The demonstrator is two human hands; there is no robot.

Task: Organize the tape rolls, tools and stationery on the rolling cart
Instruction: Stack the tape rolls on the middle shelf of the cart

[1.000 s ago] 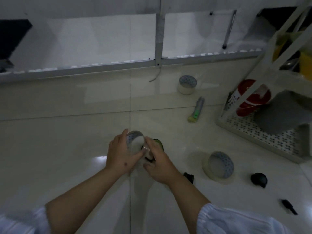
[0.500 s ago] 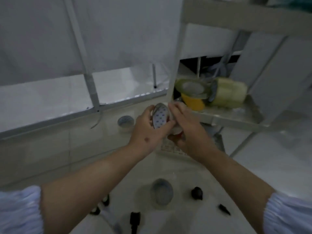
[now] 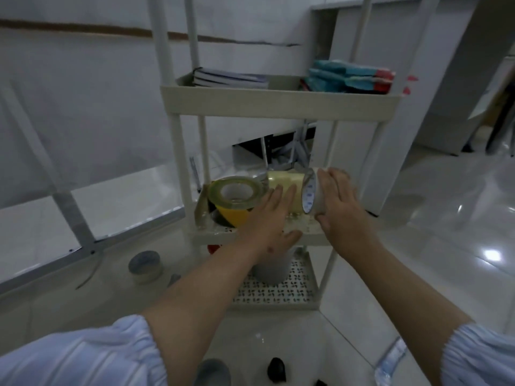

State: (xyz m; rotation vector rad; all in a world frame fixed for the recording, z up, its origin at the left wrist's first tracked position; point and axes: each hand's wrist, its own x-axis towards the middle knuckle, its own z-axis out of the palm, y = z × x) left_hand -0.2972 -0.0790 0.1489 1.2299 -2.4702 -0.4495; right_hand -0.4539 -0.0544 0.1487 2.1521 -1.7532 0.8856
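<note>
White plastic forms the rolling cart [image 3: 278, 103], whose middle shelf [image 3: 259, 237] is the working level at this moment. The right hand [image 3: 338, 210] holds a white tape roll [image 3: 313, 195] on its edge, fingers wrapped over the top and thumb beneath, at the right end of a row of pale yellow rolls [image 3: 284, 188] lying on their sides. The left hand [image 3: 269, 218] is released, with straight fingers resting flat against the yellow rolls (steadying them, by the look of it). To the left on the same shelf, a clear roll [image 3: 237, 193] sits on top of a yellow-and-black roll [image 3: 232, 217].

Hazards from this position:

- Rolling. A roll set on edge is free to roll. If the right hand lets go before the white roll sits flush against its neighbour, it may run towards the near lip of the shelf and drop to the floor.
- Row shift. Pushing the white roll in from the right loads the whole row leftwards; without the left hand's support, the yellow rolls could slide into the stack at the left.
- Stack topple. The clear roll appears tilted on its base and could be knocked off.

Another tape roll [image 3: 145, 266] remains on the floor, left of the cart, so the task is judged incomplete.
</note>
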